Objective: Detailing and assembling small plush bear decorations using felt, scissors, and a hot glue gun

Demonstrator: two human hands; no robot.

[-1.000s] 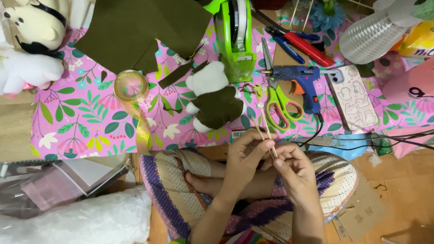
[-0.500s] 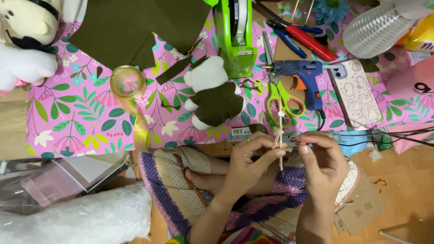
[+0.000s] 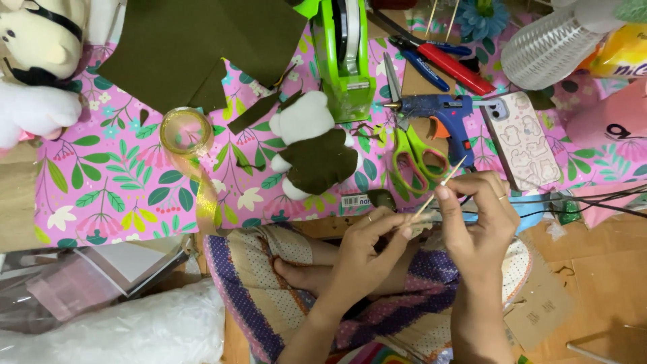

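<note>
right of centre in the frame, the left hand [image 3: 367, 253] and right hand [image 3: 480, 219] both pinch a thin wooden stick [image 3: 441, 185], slanting up-right between their fingertips, just below the green scissors [image 3: 414, 152] and blue glue gun [image 3: 441, 114].

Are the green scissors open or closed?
Closed, as far as shows: the green scissors lie flat on the pink cloth, blades together in one narrow point beside the blue glue gun.
</note>
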